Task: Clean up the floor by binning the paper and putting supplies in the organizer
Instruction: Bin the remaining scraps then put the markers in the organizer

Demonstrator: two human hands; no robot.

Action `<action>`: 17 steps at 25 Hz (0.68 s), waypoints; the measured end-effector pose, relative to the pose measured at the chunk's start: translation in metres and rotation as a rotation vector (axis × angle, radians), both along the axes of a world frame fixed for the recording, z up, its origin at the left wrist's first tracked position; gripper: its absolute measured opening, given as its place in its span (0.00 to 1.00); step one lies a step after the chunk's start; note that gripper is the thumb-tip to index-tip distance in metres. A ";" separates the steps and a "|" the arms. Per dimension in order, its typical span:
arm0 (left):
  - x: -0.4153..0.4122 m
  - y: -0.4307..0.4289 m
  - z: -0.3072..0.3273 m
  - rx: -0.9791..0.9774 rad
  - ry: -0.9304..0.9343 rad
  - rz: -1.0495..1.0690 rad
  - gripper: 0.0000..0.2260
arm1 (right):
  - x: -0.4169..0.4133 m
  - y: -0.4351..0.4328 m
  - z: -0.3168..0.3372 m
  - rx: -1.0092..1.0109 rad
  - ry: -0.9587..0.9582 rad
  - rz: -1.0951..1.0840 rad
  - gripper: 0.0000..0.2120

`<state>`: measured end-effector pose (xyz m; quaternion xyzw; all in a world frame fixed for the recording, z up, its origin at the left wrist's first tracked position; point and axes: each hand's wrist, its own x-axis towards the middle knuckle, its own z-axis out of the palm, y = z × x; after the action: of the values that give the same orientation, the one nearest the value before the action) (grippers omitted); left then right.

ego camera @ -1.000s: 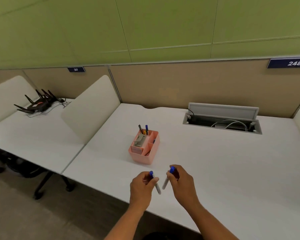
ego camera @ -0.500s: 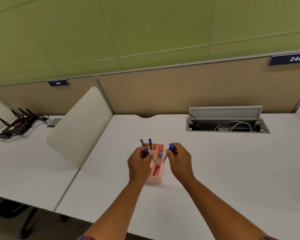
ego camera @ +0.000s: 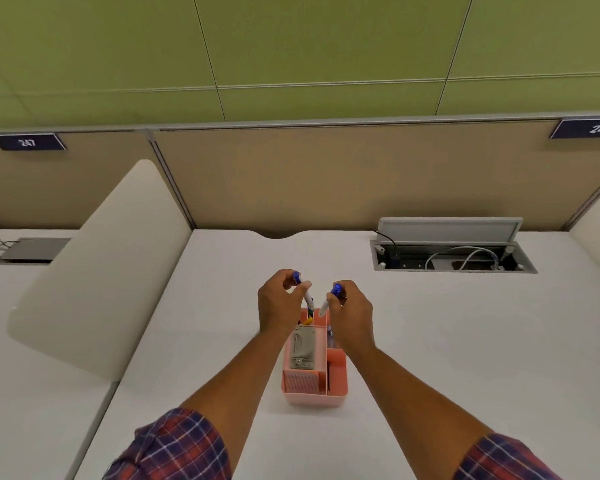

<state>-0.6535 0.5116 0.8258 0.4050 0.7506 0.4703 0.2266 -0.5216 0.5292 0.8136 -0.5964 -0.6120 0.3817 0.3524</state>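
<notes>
A pink desk organizer [ego camera: 336,386] stands on the white desk [ego camera: 430,341], between my forearms. It holds a grey stapler [ego camera: 302,348] and several pens in its far compartments. My left hand [ego camera: 278,306] grips a white pen with a blue cap [ego camera: 305,294], tip pointing down over the far end of the organizer. In my right hand [ego camera: 350,313] is a second blue-capped pen [ego camera: 328,301], also tilted tip-down above the organizer's back compartments. No paper or bin is in view.
A cable tray [ego camera: 454,261] with its lid raised sits in the desk at the back right. A white divider panel [ego camera: 94,289] separates the neighbouring desk on the left. Beige partition walls with number plates 247 and 248 run behind.
Both hands have moved forward from the desk's near edge to above the organizer's far end. The camera has come closer and now looks down on the organizer.
</notes>
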 end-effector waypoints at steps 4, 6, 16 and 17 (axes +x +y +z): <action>-0.012 0.018 -0.033 -0.123 0.045 -0.146 0.10 | -0.010 0.010 -0.030 -0.003 -0.070 0.022 0.05; -0.016 0.024 -0.045 -0.153 0.056 -0.205 0.11 | -0.009 0.016 -0.041 -0.024 -0.087 0.025 0.04; -0.019 0.027 -0.077 -0.242 0.155 -0.303 0.12 | -0.016 0.028 -0.071 -0.129 -0.207 0.113 0.17; -0.020 0.026 -0.078 -0.240 0.162 -0.302 0.13 | -0.017 0.028 -0.073 -0.138 -0.221 0.116 0.17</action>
<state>-0.6733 0.5377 0.7477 0.5196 0.7478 0.3039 0.2802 -0.5384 0.5568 0.7404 -0.6210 -0.6528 0.3747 0.2185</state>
